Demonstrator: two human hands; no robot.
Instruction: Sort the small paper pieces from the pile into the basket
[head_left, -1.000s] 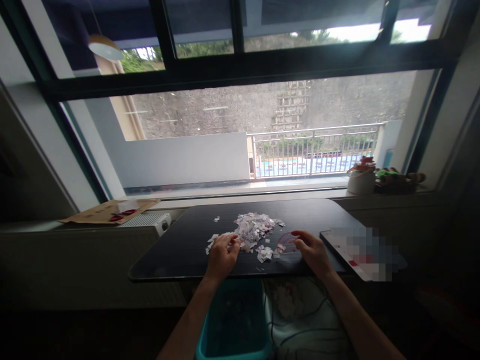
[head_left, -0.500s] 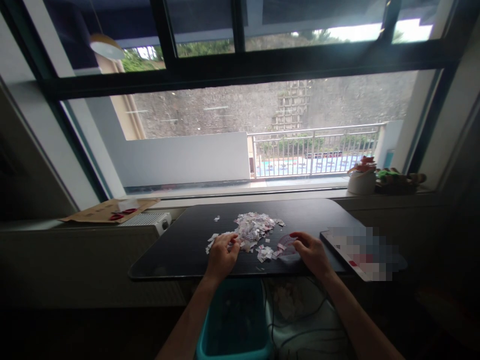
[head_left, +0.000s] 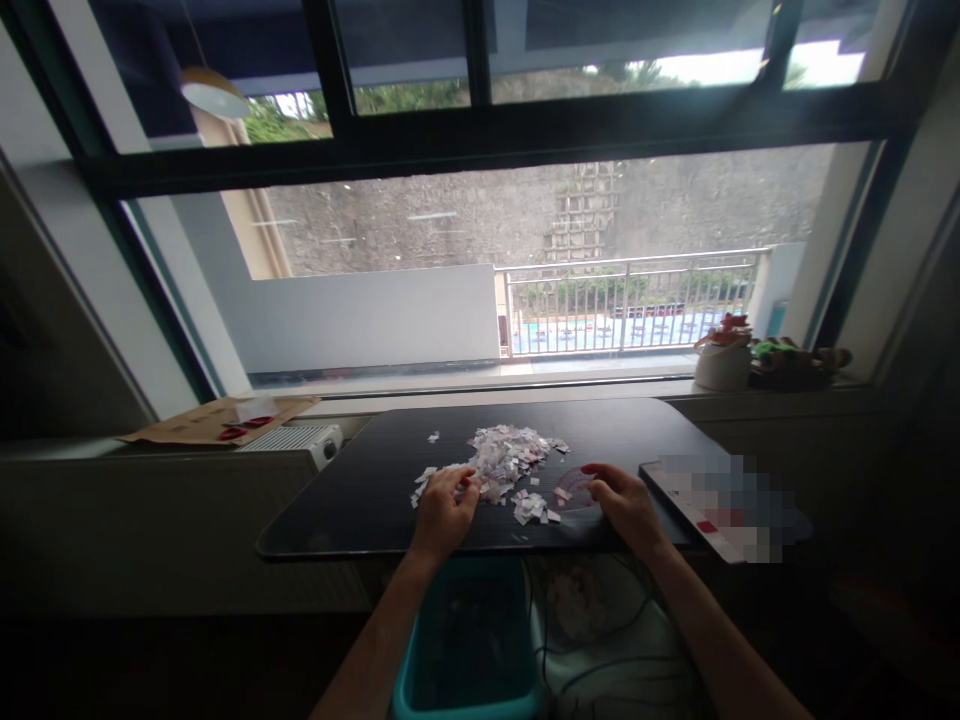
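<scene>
From the head view, here's a heap of paper scraps (head_left: pixel 514 452) mid-table (head_left: pixel 352 495), a clear curved plastic piece (head_left: pixel 580 490) held low beside it, likely so its edge meets loose bits; the right hand (head_left: pixel 628 503) pinches it, fingers nearly closed; the left hand (head_left: pixel 447 507) curls at the heap, grip hidden, can't tell.

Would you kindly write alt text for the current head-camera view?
A person's left hand is at a heap of pale paper scraps on a dark table, the right hand at a transparent, pink-marked item. A teal container stands below, a window beyond.
</scene>
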